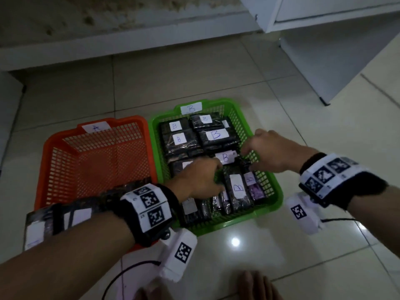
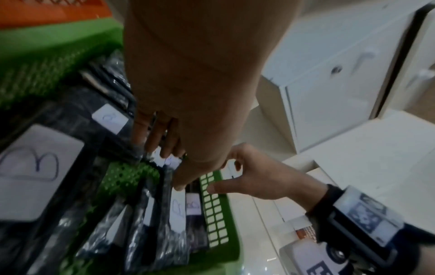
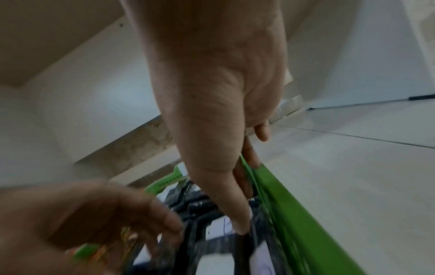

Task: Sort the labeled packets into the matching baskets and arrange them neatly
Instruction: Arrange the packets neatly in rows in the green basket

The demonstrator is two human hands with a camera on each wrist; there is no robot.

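The green basket (image 1: pixel 278 192) marked B holds several black packets with white B labels. Beside it on the left sits the orange basket (image 1: pixel 41 169) marked A, with a few packets (image 1: pixel 37 226) at its near end, partly hidden by my left forearm. Both hands are inside the green basket at one B packet (image 1: pixel 225 158) near its right wall. My right hand (image 1: pixel 249 160) pinches its right end between thumb and fingers. My left hand (image 1: pixel 216 176) curls over its left end, beside an upright B packet (image 1: pixel 237 187). The right wrist view shows the right thumb (image 3: pixel 238 223) on that packet.
A white cabinet (image 1: pixel 324 61) stands on the tiled floor at the back right, and a wall base runs behind the baskets. A black cable (image 1: pixel 121 276) lies on the floor near me, and toes (image 1: pixel 253 284) show at the bottom edge.
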